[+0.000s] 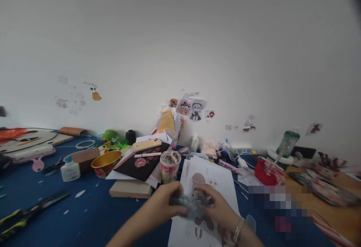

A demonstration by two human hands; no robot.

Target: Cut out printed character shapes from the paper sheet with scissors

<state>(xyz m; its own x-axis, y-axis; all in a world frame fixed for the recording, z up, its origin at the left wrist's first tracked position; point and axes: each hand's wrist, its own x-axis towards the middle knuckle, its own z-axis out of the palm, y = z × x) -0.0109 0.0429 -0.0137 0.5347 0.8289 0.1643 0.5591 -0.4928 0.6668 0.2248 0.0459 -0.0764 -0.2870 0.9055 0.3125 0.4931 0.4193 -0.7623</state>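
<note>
My left hand [170, 198] and my right hand [216, 202] come together over white paper sheets [218, 171]. Between them is a small pale blue-green, partly see-through thing [193, 205], too blurred to name. The fingers of both hands close on it from either side. Beneath lies a printed doll figure [207, 222], partly covered by my hands, with brown shapes printed around it. A drink cup [169, 167] with a straw stands just beyond my left hand.
Left of the cup, a phone [147, 145] rests on a black folder [139, 162]. Further left are a gold bowl [106, 162], a glue bottle [70, 170] and scissors [26, 213]. A red pouch [267, 172] and a green bottle [288, 143] stand right.
</note>
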